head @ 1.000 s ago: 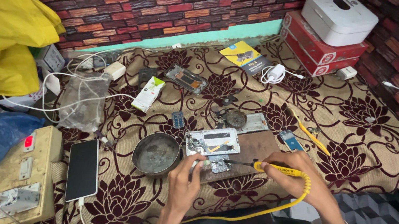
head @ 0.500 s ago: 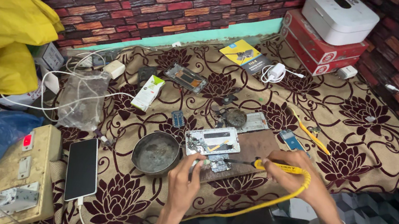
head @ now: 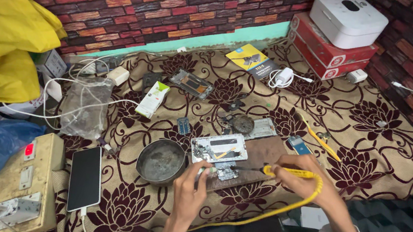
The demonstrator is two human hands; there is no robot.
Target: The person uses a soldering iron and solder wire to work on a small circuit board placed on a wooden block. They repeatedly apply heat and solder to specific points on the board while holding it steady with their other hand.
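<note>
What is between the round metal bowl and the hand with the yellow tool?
In the head view, the left hand and a small circuit board lie between the metal bowl and the right hand.

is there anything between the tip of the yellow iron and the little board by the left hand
Nothing visible. The yellow soldering iron in the right hand points left over the brown mat toward the small circuit board, which the left hand steadies. The gap looks bare.

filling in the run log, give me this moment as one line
left hand: fingers pinch small board | right hand: grips yellow soldering iron, tip at board | opened phone frame behind | metal bowl left
</note>
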